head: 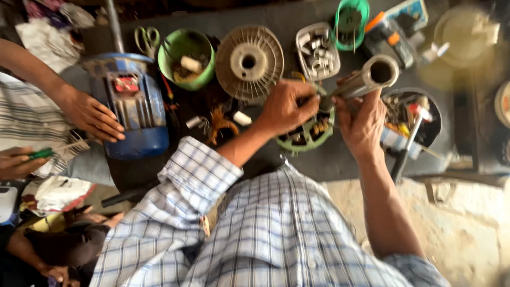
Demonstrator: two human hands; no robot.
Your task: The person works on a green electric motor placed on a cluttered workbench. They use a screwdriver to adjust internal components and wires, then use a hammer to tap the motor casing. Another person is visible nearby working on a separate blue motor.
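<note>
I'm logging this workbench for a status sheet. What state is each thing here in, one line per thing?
Metal tube: held up off the bench, open end showing.
Right hand: closed around the tube.
Left hand: fingers at the tube's lower end.
Green motor housing: opened, windings exposed.
Blue motor: lying on the bench, another person's hand on it.
Green bowl: holds small parts.
Scissors: lying shut.

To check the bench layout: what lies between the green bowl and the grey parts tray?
The head view shows a round beige ribbed fan cover between the green bowl and grey tray.
</note>
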